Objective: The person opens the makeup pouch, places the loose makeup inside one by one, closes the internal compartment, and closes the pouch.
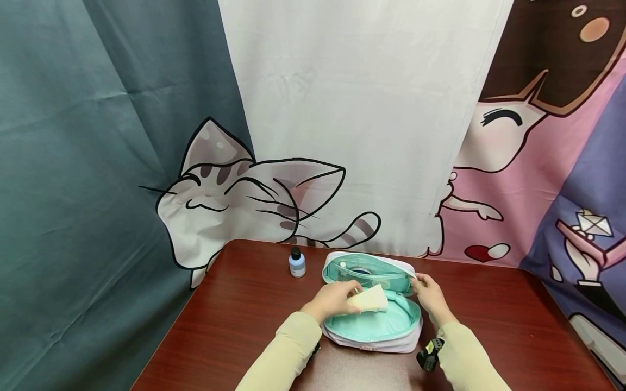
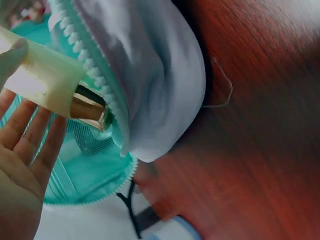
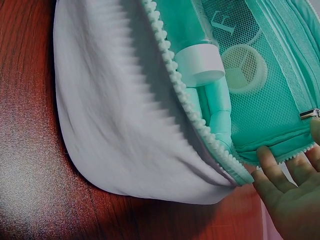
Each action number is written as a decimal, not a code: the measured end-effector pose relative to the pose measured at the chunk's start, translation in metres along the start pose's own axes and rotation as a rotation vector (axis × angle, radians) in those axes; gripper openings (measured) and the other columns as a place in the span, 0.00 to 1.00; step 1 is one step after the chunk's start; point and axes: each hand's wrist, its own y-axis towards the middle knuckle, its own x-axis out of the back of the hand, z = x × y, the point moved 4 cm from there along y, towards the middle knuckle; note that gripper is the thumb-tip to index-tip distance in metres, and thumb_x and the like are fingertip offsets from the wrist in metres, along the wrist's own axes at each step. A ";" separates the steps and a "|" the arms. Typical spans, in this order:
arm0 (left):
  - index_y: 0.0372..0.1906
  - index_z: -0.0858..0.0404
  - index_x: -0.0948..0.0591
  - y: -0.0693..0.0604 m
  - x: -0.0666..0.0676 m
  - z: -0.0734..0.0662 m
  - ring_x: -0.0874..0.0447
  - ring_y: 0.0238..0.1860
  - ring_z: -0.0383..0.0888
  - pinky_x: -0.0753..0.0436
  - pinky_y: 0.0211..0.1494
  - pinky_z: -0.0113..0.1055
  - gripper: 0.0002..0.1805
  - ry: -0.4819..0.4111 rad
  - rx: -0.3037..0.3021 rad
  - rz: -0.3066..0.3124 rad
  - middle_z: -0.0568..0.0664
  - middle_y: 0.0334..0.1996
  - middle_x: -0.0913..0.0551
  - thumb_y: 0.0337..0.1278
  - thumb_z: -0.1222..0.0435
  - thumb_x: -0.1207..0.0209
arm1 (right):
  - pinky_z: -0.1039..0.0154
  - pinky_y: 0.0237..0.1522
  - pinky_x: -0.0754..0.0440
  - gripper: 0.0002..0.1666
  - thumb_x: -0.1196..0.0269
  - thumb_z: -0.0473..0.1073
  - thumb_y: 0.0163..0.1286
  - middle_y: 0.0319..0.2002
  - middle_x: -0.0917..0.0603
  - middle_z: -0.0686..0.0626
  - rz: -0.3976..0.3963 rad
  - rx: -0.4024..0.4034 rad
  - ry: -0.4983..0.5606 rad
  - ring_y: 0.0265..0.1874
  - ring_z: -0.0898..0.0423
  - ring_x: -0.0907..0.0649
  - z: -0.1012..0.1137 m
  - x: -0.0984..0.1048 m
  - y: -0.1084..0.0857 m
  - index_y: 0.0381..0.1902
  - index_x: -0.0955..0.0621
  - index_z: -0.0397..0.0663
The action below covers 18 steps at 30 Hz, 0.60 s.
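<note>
My left hand (image 1: 336,300) holds a pale yellow squeeze tube (image 1: 370,299) over the opened cosmetic bag (image 1: 391,345). In the left wrist view, thumb and fingers grip the tube, and its gold cap (image 2: 89,111) points into the bag beside the zip teeth. Pale lilac outside, the bag has a mint lining, and its lid stands raised at the back. At the lid's right edge, near the zip pull (image 3: 310,114), my right hand (image 1: 432,297) pinches the rim. The right wrist view shows a clear bottle with a white cap (image 3: 201,65) inside.
Behind the lid's mesh pocket (image 3: 270,112) sit a round pale-lidded container (image 3: 244,69) and a dark round item. A small blue bottle with a black cap (image 1: 296,263) stands left of the bag on the reddish-brown table (image 1: 235,309). Printed curtains (image 1: 371,108) hang behind.
</note>
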 end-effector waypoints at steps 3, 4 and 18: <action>0.44 0.49 0.23 0.004 -0.005 -0.010 0.24 0.33 0.33 0.27 0.33 0.28 0.24 0.219 -0.059 0.011 0.38 0.34 0.19 0.38 0.50 0.29 | 0.45 0.54 0.32 0.27 0.54 0.47 0.74 0.53 0.30 0.29 -0.002 -0.003 0.002 0.52 0.35 0.28 -0.001 0.000 0.000 0.61 0.37 0.30; 0.44 0.48 0.23 0.006 -0.007 -0.012 0.24 0.34 0.33 0.26 0.33 0.29 0.24 0.276 -0.069 0.017 0.37 0.35 0.20 0.37 0.49 0.29 | 0.45 0.54 0.32 0.27 0.54 0.46 0.74 0.53 0.29 0.29 -0.002 -0.004 0.002 0.52 0.35 0.28 -0.001 0.000 0.001 0.61 0.37 0.30; 0.51 0.44 0.25 0.022 -0.036 -0.032 0.25 0.43 0.38 0.24 0.35 0.34 0.33 0.610 -0.054 0.170 0.39 0.42 0.23 0.31 0.47 0.27 | 0.45 0.54 0.32 0.25 0.54 0.46 0.74 0.53 0.29 0.29 -0.005 -0.004 0.005 0.53 0.35 0.28 -0.004 0.000 0.002 0.59 0.36 0.30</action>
